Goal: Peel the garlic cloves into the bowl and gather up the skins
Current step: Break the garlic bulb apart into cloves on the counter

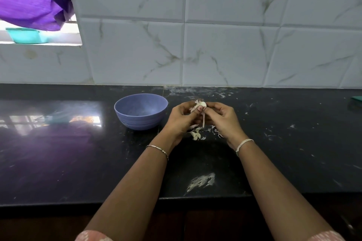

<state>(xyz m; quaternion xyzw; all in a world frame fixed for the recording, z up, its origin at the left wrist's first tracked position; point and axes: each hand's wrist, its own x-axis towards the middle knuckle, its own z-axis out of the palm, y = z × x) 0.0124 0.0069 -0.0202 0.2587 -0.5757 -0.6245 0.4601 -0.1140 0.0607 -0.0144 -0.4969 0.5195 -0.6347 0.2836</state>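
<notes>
Above the glossy black stone counter (78,162), just right of the round lavender-blue plastic bowl (141,122), both hands are meeting fingertip to fingertip. Left hand (181,118) is curling fingers & thumb round a small pale garlic clove (201,104), holding it up at the fingertips w/ papery skin sticking out the top. Right hand (221,118) is pinching a thin pinkish strip of skin (204,120) that is hanging down btwn the two hands from the clove. Neither hand is touching the bowl. Loose whitish garlic skins (196,135) are lying on the counter right under the hands, some hidden by the wrists. Thin metal bracelet (157,149) is sitting on the left wrist, white thread band (243,144) on the right. White powdery smear (201,181) is showing nearer the counter's front edge. Behind, white marble-look wall tiles (225,51) are running across. At top left a purple cloth (29,2) is hanging over a teal plastic tub (27,35) on a bright ledge.
</notes>
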